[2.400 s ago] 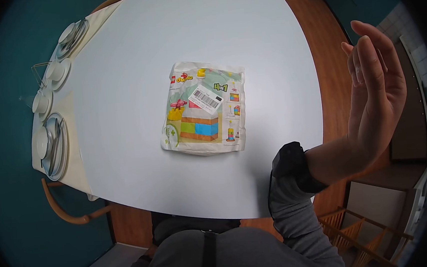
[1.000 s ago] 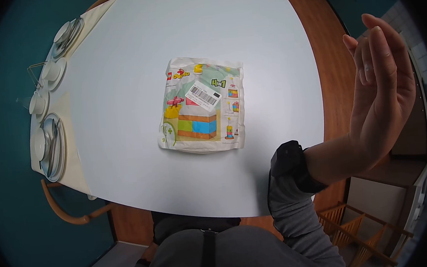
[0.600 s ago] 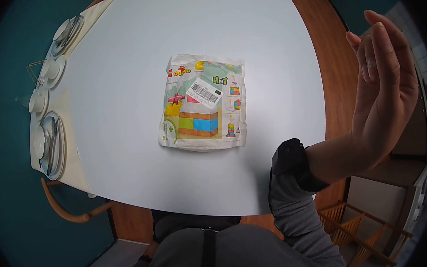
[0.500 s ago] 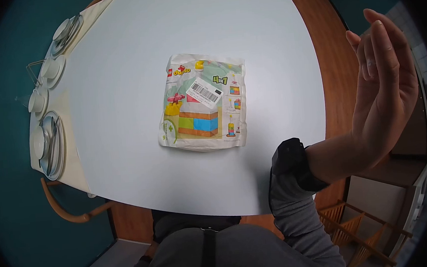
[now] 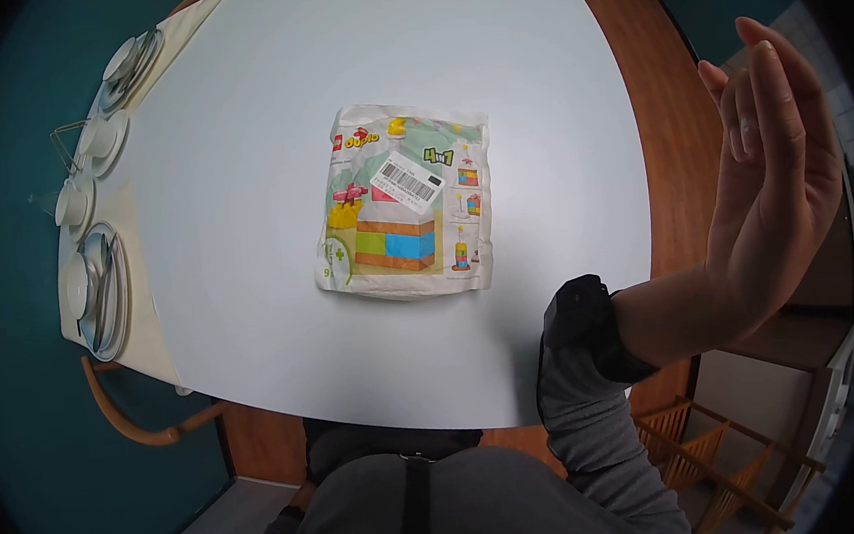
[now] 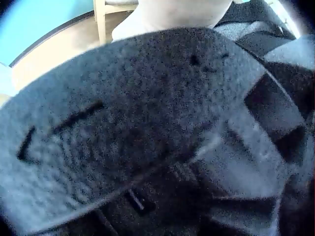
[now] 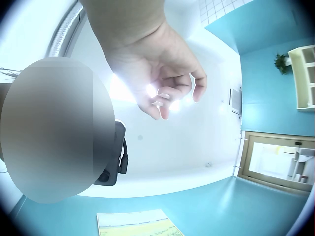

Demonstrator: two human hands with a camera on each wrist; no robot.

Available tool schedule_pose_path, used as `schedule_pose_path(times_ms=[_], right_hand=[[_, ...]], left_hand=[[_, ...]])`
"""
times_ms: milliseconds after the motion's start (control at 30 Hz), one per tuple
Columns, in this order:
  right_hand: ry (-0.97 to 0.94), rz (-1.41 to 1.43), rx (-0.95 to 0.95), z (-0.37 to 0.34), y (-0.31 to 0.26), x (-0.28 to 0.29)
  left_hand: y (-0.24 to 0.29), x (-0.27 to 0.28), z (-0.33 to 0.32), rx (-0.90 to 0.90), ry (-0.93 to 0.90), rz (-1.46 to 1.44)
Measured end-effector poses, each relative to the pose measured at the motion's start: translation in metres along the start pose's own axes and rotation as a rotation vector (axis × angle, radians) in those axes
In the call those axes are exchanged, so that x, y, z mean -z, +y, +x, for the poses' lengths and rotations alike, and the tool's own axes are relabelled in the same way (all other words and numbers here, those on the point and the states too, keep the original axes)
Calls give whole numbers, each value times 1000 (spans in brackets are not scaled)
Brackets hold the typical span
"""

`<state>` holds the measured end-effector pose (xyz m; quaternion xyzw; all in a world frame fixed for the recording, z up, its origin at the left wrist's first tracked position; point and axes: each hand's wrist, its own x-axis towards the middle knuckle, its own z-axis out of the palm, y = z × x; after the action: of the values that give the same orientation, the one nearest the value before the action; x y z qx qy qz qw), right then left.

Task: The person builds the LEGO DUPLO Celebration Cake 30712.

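A person's right hand (image 5: 765,170) is raised beside the right edge of a white table (image 5: 244,231), palm turned inward, its relaxed fingers loosely bent and free of any object. A black wrist device (image 5: 592,329) is strapped over the end of a grey sleeve (image 5: 600,424). The left hand (image 5: 306,495) hangs low beside the body, mostly hidden; the left wrist view is dark and blurred, so whether its fingers are curled or holding anything cannot be told.

Well apart from the right hand, near the middle of the table, a white Duplo bag (image 5: 408,283) lies flat, printed side up. It shows coloured bricks and "4in1", with a barcode sticker (image 5: 406,183) stuck on at a slant.

Farther out, along the table's left edge, cream cloths (image 5: 156,328) lie under place settings: plates (image 5: 127,301) with cutlery, and white cups (image 5: 77,286). A curved wooden chair (image 5: 123,416) stands at the lower left, a wooden rack (image 5: 713,460) at the lower right, and teal walls (image 5: 8,300) surround the room.
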<state>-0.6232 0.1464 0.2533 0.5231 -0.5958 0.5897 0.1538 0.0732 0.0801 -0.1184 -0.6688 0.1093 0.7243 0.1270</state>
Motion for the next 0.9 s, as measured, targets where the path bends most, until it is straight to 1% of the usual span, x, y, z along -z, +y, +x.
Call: schedule_pose_path(times_ms=[400,567,633,767,900], right_hand=[[8,-5,0,1,1,-3],[-3,-6,2,1,2,-4],[40,-33,-23,1,1,-5],[38,-37,-7,-1,2,-4],[30,-44,-1,-1,-1,-1]], left_hand=[[-2,3,-1,11,-8,-24],[0,16,0,12,-21,-49],[0,23,0,11,-26,-71],[-2,31,5,14,-56,-113],[0,40,21,21,-100,-155]])
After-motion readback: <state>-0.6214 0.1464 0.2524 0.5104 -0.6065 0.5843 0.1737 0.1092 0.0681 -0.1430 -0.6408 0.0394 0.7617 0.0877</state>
